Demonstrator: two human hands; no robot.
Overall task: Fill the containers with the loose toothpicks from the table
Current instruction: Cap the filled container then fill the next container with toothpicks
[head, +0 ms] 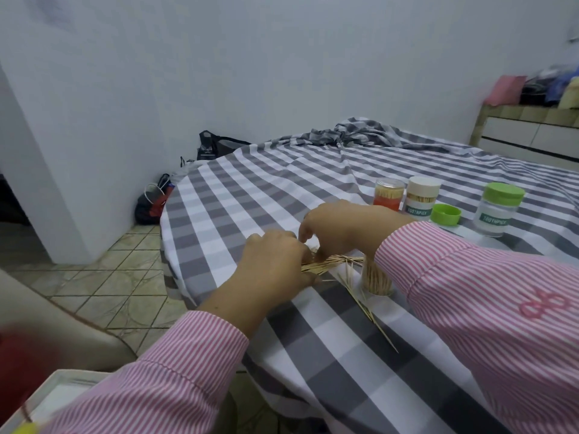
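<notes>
Your left hand [275,261] and right hand [341,228] meet near frame centre over a bundle of toothpicks [329,264] on the checked worktop [238,195]. Left hand: fingers curled round the bundle's left end, gripping it. Right hand: fingers bent down onto the bundle from 12 o'clock, pinching it as far as shows; the fingertips are partly hidden behind the left hand.

Just at 3 o'clock of the bundle stands an open clear container [376,278], packed with upright toothpicks, half hidden by your right sleeve [470,277]. More loose toothpicks [366,308] trail from the container toward 5 o'clock, lying flat on the cloth.

Around, at 1 to 2 o'clock of the hands:
- orange-based container [388,195], clear lid on, filled.
- white-lidded container [421,198] beside it, touching or nearly so, filled.
- loose green lid [445,215] lying on the cloth, right of the white one.
- green-lidded container [498,213], farther right, apart from the rest; contents cannot be told.

The right forearm lies between you and the containers, blocking the open container's right side.

Bags [153,198] sit on the tiled floor at 9 o'clock by the wall. A drawer unit [529,133] stands at 2 o'clock, far back.
</notes>
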